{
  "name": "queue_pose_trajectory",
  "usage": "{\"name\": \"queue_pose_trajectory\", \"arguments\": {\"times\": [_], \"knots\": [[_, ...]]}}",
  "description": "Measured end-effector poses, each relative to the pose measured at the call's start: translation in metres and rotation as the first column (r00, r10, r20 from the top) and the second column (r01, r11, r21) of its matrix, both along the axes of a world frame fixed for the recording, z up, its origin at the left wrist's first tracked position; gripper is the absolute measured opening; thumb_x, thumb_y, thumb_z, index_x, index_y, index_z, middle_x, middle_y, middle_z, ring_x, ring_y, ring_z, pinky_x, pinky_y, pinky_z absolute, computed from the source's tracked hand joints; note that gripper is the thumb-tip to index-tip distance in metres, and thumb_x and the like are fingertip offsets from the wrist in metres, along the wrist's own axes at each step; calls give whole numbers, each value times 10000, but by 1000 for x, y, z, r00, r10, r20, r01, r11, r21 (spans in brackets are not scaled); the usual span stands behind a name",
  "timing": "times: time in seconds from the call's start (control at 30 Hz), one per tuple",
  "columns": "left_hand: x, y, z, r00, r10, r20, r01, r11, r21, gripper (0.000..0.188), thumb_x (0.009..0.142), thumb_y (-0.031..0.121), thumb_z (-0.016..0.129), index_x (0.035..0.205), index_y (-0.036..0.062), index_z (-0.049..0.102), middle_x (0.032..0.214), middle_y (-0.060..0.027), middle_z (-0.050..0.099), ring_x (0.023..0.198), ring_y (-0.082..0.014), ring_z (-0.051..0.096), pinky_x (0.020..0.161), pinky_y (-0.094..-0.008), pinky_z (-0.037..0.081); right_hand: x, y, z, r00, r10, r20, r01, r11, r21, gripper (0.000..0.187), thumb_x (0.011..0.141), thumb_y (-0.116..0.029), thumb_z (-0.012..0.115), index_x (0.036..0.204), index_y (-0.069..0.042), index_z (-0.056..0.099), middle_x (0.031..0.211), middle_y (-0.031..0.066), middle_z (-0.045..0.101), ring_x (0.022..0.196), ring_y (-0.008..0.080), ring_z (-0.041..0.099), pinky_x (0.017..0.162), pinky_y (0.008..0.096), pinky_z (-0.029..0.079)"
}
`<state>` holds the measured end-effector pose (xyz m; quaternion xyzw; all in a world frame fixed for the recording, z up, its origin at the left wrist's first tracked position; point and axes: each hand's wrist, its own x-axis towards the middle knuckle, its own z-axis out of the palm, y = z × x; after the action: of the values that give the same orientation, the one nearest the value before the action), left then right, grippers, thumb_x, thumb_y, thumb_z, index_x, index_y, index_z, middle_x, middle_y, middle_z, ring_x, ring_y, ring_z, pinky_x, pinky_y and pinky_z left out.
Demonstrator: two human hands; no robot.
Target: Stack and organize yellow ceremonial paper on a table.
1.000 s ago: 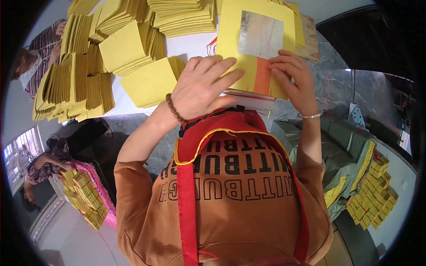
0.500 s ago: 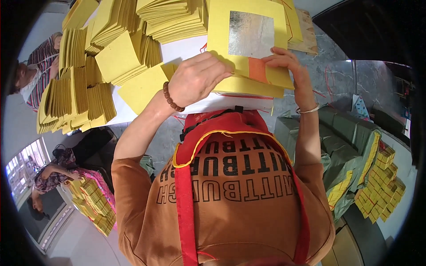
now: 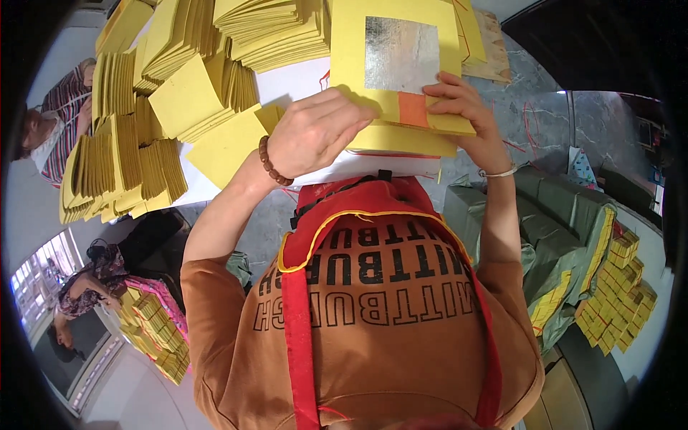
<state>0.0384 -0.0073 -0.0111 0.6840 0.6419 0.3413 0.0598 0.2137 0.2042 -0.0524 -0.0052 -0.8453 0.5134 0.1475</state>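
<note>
A stack of yellow joss paper [image 3: 345,43] lies in front of me, its top sheet bearing a silver foil square [image 3: 403,53] and an orange patch [image 3: 412,110]. At the near left edge of that top paper, my left hand [image 3: 315,136] is closed, with thumb and fingertips pinching the edge. My right hand [image 3: 466,111] grips the near right corner, fingers bent over the top and the thumb hidden. The near edge is lifted a little above more yellow paper [image 3: 405,138] underneath.
Piles of folded yellow paper [image 3: 276,36] cover the table's left side, on a white surface [image 3: 290,77]. Dark green wrapped bundles [image 3: 548,247] stand at my right, with yellow packets [image 3: 616,301] beyond. Two other people sit at the left, one in a striped top [image 3: 68,107].
My right fingers have shifted slightly on the paper, and its near right corner sits a little higher. The left hand keeps its pinch.
</note>
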Motion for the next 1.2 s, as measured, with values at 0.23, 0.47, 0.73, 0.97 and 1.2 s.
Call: {"name": "queue_pose_trajectory", "arguments": {"times": [0.23,0.47,0.73,0.97,1.2], "knots": [[11,-1,4,942,-123,-312,156,984,83,380,715,94,620,1092,141,623,992,-66,589,714,-170,534,578,-281,430,0,-2,3,1000,-11,-10,11,1000,-18,248,694,-24,643,934,-84,661,1163,38,591,1244,270,385,1030,387,296],[5,2,-8,930,-102,-353,110,994,3,382,695,288,649,1052,154,634,1086,-22,568,851,-182,521,692,-297,445,-1,-3,1,999,-25,-21,25,1000,4,237,717,-41,639,950,-87,652,1164,37,588,1246,268,380,1026,384,297],[-5,9,-4,953,-186,-240,202,978,43,277,728,161,661,992,89,622,1007,-57,597,853,-231,567,723,-325,484,1,1,-4,1000,-5,-11,4,999,-43,246,752,-104,629,996,-81,642,1161,49,586,1254,270,370,1032,389,286],[-2,10,-11,976,-70,-204,94,989,110,226,738,94,631,962,67,630,992,-91,604,766,-227,579,651,-314,489,2,-6,3,1000,-18,-18,13,972,-234,375,721,-118,648,1093,-92,612,1173,46,581,1262,269,362,1042,388,281],[5,8,-3,957,-112,-266,131,990,56,328,746,157,641,1073,131,634,1065,-42,578,774,-193,516,662,-303,453,-1,4,-4,1000,10,-29,-12,997,-74,258,795,-82,604,1052,-83,629,1154,39,595,1249,262,379,1035,381,290]]}}
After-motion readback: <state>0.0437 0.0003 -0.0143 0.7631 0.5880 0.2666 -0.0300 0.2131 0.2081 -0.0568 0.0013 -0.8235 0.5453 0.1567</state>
